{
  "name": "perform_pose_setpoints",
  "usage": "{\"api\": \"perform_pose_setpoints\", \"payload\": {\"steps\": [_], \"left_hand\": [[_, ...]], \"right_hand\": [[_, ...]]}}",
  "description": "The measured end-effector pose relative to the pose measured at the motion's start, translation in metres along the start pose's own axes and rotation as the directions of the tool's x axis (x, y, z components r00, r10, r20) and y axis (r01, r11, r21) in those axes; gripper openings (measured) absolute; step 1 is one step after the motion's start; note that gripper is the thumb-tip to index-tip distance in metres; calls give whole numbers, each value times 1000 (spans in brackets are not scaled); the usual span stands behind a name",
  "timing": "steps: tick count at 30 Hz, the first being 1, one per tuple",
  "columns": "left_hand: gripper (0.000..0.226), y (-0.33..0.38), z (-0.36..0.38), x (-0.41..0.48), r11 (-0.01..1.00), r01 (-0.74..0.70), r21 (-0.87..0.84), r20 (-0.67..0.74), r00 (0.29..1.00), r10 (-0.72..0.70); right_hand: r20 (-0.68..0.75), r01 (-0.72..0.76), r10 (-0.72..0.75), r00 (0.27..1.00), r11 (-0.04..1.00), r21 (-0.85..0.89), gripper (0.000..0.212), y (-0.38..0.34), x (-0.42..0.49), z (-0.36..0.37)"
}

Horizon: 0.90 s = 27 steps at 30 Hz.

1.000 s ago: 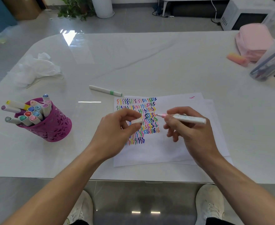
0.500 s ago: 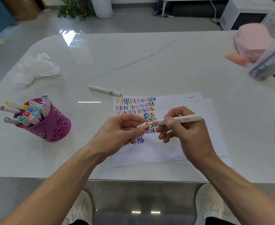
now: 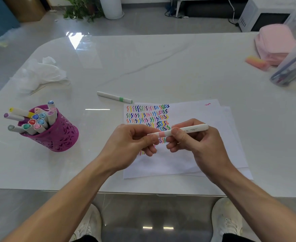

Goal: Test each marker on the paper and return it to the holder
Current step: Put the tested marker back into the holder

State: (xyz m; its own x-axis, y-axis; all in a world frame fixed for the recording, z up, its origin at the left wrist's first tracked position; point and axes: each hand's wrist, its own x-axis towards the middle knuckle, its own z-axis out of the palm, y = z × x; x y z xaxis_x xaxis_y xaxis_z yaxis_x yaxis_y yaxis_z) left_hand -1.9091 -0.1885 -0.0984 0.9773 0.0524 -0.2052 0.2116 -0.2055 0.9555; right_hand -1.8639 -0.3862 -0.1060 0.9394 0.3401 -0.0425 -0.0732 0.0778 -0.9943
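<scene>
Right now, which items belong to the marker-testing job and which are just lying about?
Job: pink marker gripped by left hand and right hand; paper; magenta holder; green marker.
Lying about: crumpled tissue; pink pouch; clear case; orange block.

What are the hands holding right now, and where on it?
One pink-banded marker: the left hand pinches its cap end, and the right hand grips the barrel beside the pink band.

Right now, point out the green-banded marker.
In the head view, the green-banded marker lies on the table, left of centre, just beyond the top-left corner of the paper.
</scene>
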Motion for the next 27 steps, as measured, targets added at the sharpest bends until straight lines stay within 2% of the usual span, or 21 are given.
{"api": "perform_pose_setpoints", "payload": {"steps": [18,21,24,27], "left_hand": [[10,12,-2,-7,992,-3,-130,-20,1000,0],[13,18,-9,-9,984,-53,-169,-107,994,35],[26,21,-21,-13,969,-128,-209,-241,968,75],[15,26,-31,-19,953,-230,-197,-407,903,134]], "right_hand": [[52,-64,59,997,993,100,29,-3,-2,3],[35,-74,72,997,995,61,30,-4,-1,7],[-28,-102,102,994,995,-15,34,-3,1,6],[-114,-92,74,991,983,-161,22,2,5,1]]}}
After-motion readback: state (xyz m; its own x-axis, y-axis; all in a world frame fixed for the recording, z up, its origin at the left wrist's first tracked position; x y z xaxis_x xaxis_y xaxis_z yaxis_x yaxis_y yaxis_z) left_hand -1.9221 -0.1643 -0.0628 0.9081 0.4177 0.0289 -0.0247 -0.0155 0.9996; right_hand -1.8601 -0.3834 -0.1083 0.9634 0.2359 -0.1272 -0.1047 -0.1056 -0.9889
